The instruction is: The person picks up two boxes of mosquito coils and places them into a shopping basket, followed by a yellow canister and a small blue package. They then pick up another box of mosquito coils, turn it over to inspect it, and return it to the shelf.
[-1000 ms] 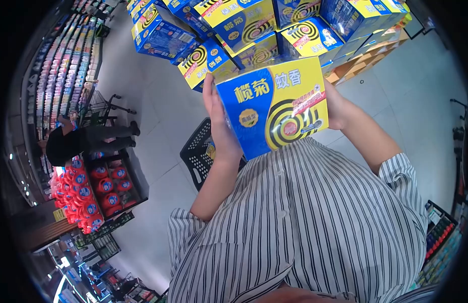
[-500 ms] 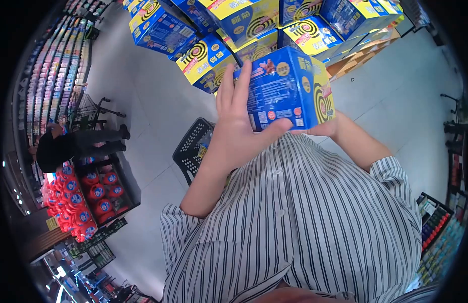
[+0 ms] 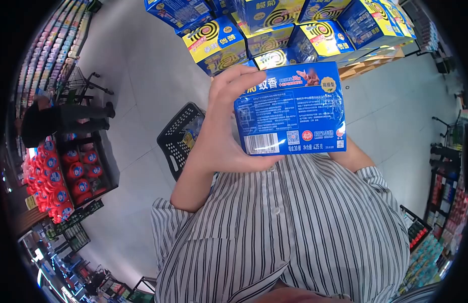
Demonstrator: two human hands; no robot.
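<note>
Held up before my chest is a blue mosquito coil box (image 3: 294,118). Its printed side with small text and a barcode faces me. My left hand (image 3: 224,121) grips its left end, fingers bent over the top edge and thumb along the bottom. Behind the box my right hand is hidden; only my right forearm (image 3: 356,155) shows, at the lower right corner of the box. Beyond stands a stack of similar blue and yellow boxes (image 3: 219,45) with black coil pictures.
A dark shopping basket (image 3: 173,134) with some goods in it is at my left. Further left are a bin of red packages (image 3: 80,174), a person in dark clothes (image 3: 62,121), a cart (image 3: 82,81) and long shelves (image 3: 47,60). More shelves (image 3: 441,197) line the right.
The box has turned so its printed side faces me squarely, and its yellow end is out of sight. My left fingers have curled over its top. My right hand has gone behind it.
</note>
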